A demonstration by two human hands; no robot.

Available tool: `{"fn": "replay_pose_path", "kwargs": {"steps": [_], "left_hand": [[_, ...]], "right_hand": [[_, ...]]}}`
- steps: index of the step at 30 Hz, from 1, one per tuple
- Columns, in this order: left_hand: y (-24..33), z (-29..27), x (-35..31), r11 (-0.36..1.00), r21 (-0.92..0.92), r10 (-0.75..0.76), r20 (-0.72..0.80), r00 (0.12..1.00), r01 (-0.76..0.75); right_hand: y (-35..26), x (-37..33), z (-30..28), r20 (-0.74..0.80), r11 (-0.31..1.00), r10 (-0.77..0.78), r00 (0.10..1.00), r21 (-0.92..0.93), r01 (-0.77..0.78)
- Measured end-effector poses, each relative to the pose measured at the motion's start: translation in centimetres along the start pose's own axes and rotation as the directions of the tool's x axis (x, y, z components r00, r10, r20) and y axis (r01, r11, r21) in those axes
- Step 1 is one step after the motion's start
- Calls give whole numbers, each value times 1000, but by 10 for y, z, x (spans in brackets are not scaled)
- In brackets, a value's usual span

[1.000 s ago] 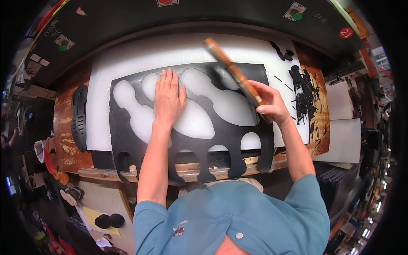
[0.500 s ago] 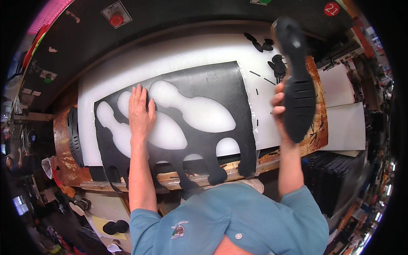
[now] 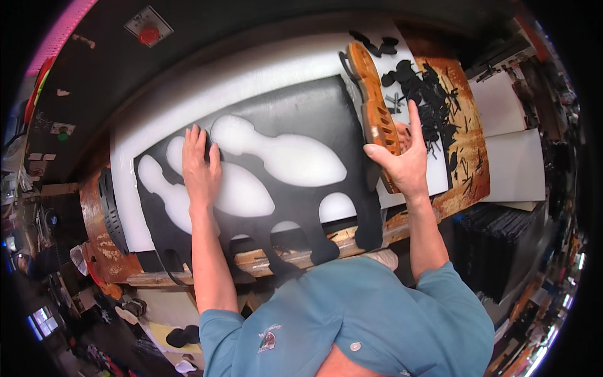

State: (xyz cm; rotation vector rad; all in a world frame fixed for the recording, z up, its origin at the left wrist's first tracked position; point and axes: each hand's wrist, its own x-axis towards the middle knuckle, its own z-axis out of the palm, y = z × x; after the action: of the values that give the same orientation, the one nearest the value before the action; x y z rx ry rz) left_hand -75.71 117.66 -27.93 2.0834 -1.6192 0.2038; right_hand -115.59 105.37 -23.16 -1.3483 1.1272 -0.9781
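My left hand (image 3: 202,169) lies flat, fingers stretched out, on a black sheet (image 3: 308,107) with several sole-shaped holes through which white shows. In my right hand (image 3: 408,160) is an orange-brown, sole-shaped cutting die (image 3: 375,103) with a row of slots. The die is tipped on its edge at the sheet's right side, a dark layer along its left flank. My right thumb presses its near end and some fingers curl behind it, while the index finger points away. Whether the die touches the board below is hard to tell.
A white board (image 3: 251,66) lies under the sheet. Black scraps (image 3: 430,100) are heaped to the right on a worn brown table (image 3: 470,151). A dark machine beam with a red button (image 3: 149,35) spans the far side. Stacked black sheets (image 3: 502,245) stand at right; a slotted black sole (image 3: 108,207) sits at left.
My right hand has moved left and down with the die, turning it from its black slotted face to its orange edge. My left hand stays on the sheet. The scrap heap is more exposed.
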Motion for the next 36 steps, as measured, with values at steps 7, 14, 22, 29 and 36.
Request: {"fn": "replay_pose_path", "kwargs": {"steps": [7, 14, 22, 29, 36], "left_hand": [[-3, 4, -3, 998, -67, -9, -36, 999, 6], [-2, 6, -2, 997, -74, -12, -68, 998, 7], [-3, 5, -2, 993, -107, -62, -57, 996, 55], [-5, 5, 1, 959, -269, -106, -68, 992, 84], [68, -13, -22, 488, -798, -331, 206, 921, 354]], "right_hand": [[25, -12, 43, 323, 555, -354, 878, -683, 475], [61, 35, 4, 212, 730, -461, 862, -462, 504], [23, 6, 9, 266, 571, -451, 852, -647, 504], [33, 0, 45, 401, 592, -239, 884, -662, 460], [-25, -4, 25, 382, 952, 68, 922, 252, -175]]}}
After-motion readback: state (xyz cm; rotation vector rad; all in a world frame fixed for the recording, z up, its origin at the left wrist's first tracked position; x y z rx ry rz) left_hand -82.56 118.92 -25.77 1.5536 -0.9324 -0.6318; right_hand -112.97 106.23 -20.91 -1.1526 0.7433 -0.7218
